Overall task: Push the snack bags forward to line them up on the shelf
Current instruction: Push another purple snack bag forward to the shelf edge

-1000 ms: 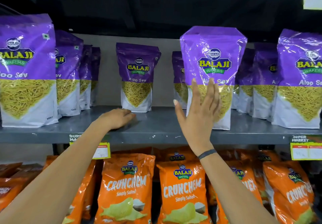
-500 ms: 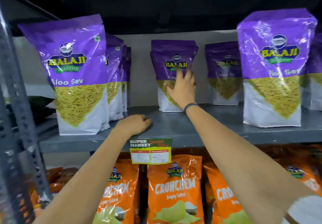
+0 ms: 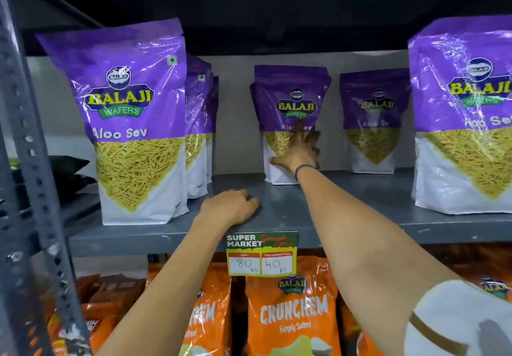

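My left hand (image 3: 230,208) is resting loosely curled, holding nothing, on the grey shelf (image 3: 346,197) edge; beyond it, my right hand (image 3: 300,152) is pressing splayed fingers against the purple Aloo Sev bag (image 3: 291,98) standing at the back.

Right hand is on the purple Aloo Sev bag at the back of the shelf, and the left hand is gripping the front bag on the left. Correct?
Not quite. In the head view the left hand holds no bag; it rests on the grey shelf near the front edge. The right hand is indeed on the back Aloo Sev bag.
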